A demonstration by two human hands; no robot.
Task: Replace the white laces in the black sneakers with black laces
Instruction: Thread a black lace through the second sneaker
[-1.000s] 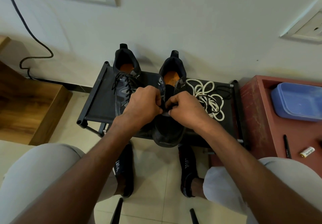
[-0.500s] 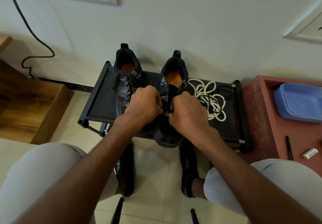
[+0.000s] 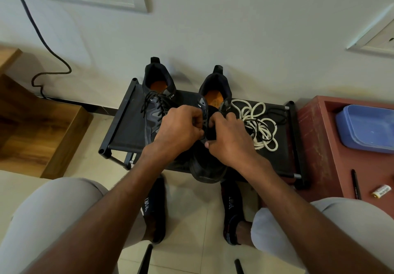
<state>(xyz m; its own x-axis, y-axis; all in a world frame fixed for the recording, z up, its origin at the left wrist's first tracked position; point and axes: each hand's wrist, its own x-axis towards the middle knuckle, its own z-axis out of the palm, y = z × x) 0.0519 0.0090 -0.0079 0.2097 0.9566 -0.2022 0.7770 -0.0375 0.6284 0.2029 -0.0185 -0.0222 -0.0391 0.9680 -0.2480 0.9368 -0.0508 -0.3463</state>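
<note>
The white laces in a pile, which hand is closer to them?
Right. The right hand works at the sneaker just beside the white laces. The left hand is on the sneaker's far side.

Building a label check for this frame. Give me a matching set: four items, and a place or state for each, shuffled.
Things:
1. left sneaker
2. right sneaker
3. white laces
4. blue tub

Places or states:
A. on the red stand
B. laced in black, untouched
C. loose pile on the black rack
D. worked on by both hands

Pairs: 1-B, 2-D, 3-C, 4-A
</note>
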